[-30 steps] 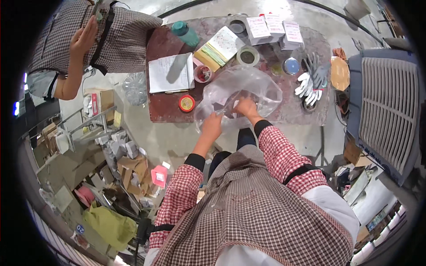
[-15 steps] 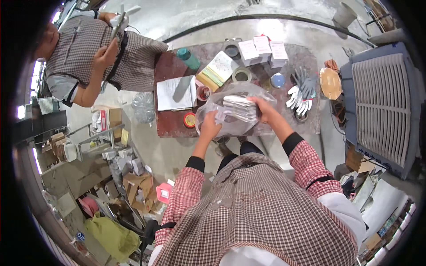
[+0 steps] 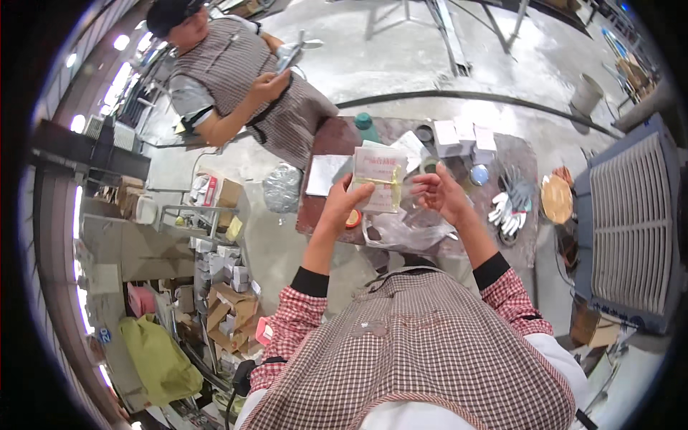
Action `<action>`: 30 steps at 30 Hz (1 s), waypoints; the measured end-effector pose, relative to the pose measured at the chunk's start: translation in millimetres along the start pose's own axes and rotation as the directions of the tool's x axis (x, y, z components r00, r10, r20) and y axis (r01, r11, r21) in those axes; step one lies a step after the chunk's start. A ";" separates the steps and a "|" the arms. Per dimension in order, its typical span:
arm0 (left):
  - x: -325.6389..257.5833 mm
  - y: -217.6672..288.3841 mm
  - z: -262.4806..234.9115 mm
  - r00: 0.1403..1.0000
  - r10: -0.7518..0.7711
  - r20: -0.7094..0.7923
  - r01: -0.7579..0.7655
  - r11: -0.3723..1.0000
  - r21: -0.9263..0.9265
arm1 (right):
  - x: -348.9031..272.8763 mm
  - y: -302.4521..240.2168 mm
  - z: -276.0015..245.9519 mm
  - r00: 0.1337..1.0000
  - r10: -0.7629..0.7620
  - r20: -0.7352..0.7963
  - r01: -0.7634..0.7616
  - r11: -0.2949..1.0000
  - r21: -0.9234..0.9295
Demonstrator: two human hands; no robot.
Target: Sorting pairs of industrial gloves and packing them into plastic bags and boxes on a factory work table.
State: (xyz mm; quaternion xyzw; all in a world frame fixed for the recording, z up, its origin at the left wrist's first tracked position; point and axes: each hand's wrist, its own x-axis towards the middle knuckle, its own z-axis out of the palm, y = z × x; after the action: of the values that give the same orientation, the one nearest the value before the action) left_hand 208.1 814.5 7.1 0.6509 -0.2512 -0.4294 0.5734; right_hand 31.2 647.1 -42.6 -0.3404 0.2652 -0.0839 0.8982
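My left hand (image 3: 338, 206) is closed around the left edge of a flat bundle of pale printed paper slips (image 3: 374, 163), raised above the table. The thumb lies across its front, and a yellow band (image 3: 385, 182) crosses the bundle. To its right, my right hand (image 3: 448, 197) is open, thumb up and fingers apart, a short way from the bundle's edge. Below both hands a crumpled clear plastic bag (image 3: 410, 233) lies at the near edge of the dark red table (image 3: 314, 208). Whatever is inside the bag is hard to make out.
White paper blocks (image 3: 464, 136), a teal bottle (image 3: 365, 127), a clipboard with paper (image 3: 328, 175), a blue-lidded jar (image 3: 479, 174) and work gloves (image 3: 510, 209) occupy the table. A co-worker (image 3: 236, 79) stands at the far left. A large slatted unit (image 3: 631, 222) stands right.
The paper bundle has come out of the plastic bag into my left hand and been lifted. My right hand has let go, and the bag now lies on the table. The view has shifted.
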 end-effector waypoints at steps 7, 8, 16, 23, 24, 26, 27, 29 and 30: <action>-39.1 -19.6 -10.9 0.986 -0.013 -0.164 -0.027 0.971 -0.238 | -20.2 7.7 79.4 0.814 -0.579 0.050 0.531 0.706 -0.469; -42.4 -22.7 -13.9 0.984 -0.014 -0.179 -0.032 0.967 -0.252 | -20.6 7.2 92.4 0.783 -0.618 0.072 0.573 0.672 -0.469; -57.8 -27.9 -17.3 0.962 -0.057 -0.268 -0.028 0.952 -0.305 | -17.3 15.9 115.7 0.786 -0.567 0.247 0.509 0.368 -0.778; -60.3 -35.5 -14.5 0.979 -0.063 -0.194 0.014 0.969 -0.247 | 1.0 13.8 100.8 0.510 -0.748 0.425 0.635 -0.007 -0.773; -60.7 -35.9 -13.7 0.979 -0.067 -0.191 0.018 0.968 -0.250 | 5.6 14.1 98.7 0.472 -0.747 0.468 0.632 -0.083 -0.770; -60.9 -30.1 -11.4 0.964 -0.152 -0.220 0.086 0.956 -0.281 | 9.9 13.1 97.5 0.438 -0.734 0.519 0.628 -0.164 -0.761; -58.9 -35.1 -14.0 0.962 -0.154 -0.225 0.086 0.954 -0.288 | 10.5 14.4 97.5 0.459 -0.748 0.480 0.637 -0.100 -0.765; -59.9 -45.1 -24.5 0.959 -0.169 -0.226 0.095 0.947 -0.306 | 16.9 19.6 100.4 0.493 -0.739 0.459 0.659 -0.028 -0.752; -63.3 -50.4 -29.8 0.953 -0.176 -0.248 0.091 0.943 -0.319 | 20.4 21.0 98.6 0.567 -0.745 0.353 0.638 0.125 -0.760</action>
State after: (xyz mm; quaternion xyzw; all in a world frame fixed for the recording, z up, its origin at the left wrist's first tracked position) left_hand 193.1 893.1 -25.1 0.6237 -0.0557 -0.4071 0.6650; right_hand 100.4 712.1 -3.1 -0.7973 0.1313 -0.3715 0.4572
